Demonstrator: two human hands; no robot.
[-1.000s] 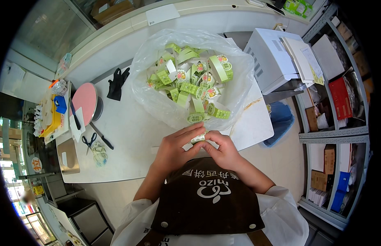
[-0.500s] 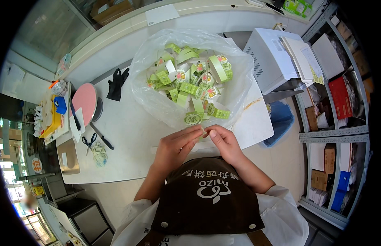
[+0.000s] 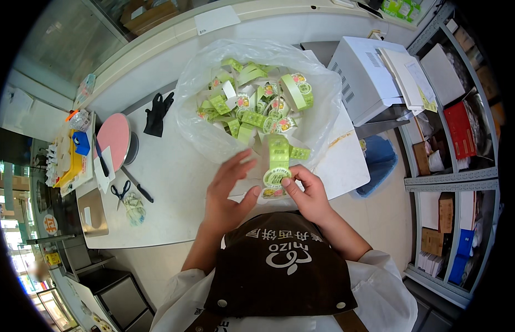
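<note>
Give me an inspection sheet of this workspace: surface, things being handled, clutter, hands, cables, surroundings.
Surface: white table, with a brownish streak near its right edge.
Things handled: one green printed strip in hand; a clear plastic bag, open at the top, holds many similar green pieces.
Clutter: at left, scissors, a knife, a crumpled cloth, a black glove and a pink disc.
Hands: right hand pinches the strip's near part; left hand is open beside it, contact unclear.
Cables: nothing seen.
Surroundings: white boxy appliance, blue bin and grey shelving, all at right.
</note>
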